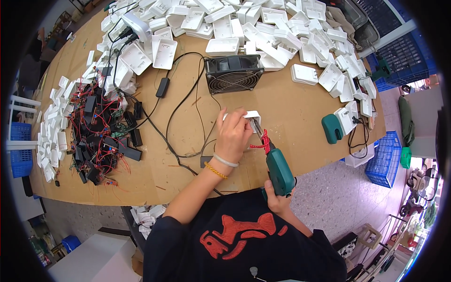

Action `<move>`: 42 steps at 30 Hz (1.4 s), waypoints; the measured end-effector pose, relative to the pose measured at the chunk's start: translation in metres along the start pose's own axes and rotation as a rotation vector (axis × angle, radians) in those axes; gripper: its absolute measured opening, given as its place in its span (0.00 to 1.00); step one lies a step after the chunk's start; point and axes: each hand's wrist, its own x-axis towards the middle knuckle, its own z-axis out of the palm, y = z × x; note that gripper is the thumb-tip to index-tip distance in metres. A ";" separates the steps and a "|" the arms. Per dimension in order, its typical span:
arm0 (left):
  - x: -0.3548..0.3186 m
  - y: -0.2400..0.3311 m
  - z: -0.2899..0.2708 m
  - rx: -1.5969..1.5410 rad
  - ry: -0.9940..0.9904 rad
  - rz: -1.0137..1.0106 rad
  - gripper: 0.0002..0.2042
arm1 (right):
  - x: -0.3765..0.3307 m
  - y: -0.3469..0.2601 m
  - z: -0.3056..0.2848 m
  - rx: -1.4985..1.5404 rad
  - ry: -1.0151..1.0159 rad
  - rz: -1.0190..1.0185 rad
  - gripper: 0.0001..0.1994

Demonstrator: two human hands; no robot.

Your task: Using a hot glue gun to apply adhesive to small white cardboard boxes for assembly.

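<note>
Near the middle of the cardboard-covered table, my left hand presses its closed fingers on a white plastic case, partly hidden beneath them. A green handheld power tool sits in the grip of my right hand, its body angled up and to the left. Red cord is wound around its front. The tool's thin metal tip reaches the case beside my left fingertips; the exact contact point is too small to make out. Just beyond the case stands a black box fan with a wire grille.
White plastic cases are heaped along the far side. At left lies a pile of black parts, circuit boards and red wires. Black cables run across the table. A green block and a white adapter sit near the right edge.
</note>
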 end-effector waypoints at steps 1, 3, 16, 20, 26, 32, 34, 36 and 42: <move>0.000 -0.001 0.001 0.009 -0.003 0.003 0.05 | 0.000 -0.001 0.000 0.008 0.003 0.014 0.07; -0.001 -0.001 0.001 0.018 -0.004 0.006 0.05 | 0.001 -0.001 0.002 0.004 0.008 0.008 0.07; -0.002 -0.002 0.000 -0.011 -0.031 -0.010 0.05 | -0.001 0.000 0.002 0.092 0.008 0.134 0.09; -0.001 -0.003 -0.001 0.010 -0.048 0.013 0.05 | -0.001 0.000 0.003 0.119 0.019 0.112 0.08; -0.002 -0.002 0.000 0.019 -0.049 0.004 0.05 | -0.001 -0.001 0.003 0.130 0.013 0.117 0.07; -0.002 -0.003 0.000 -0.010 -0.043 -0.018 0.05 | -0.002 0.001 0.000 0.104 -0.021 0.130 0.06; -0.002 -0.001 -0.001 0.004 -0.050 -0.003 0.05 | -0.001 0.000 0.003 0.140 0.023 0.121 0.06; -0.001 -0.001 -0.001 0.019 -0.056 0.010 0.04 | -0.001 0.000 0.007 0.137 0.054 0.110 0.06; -0.001 -0.002 0.000 -0.011 -0.042 -0.016 0.05 | -0.003 0.004 0.001 0.107 0.005 0.125 0.06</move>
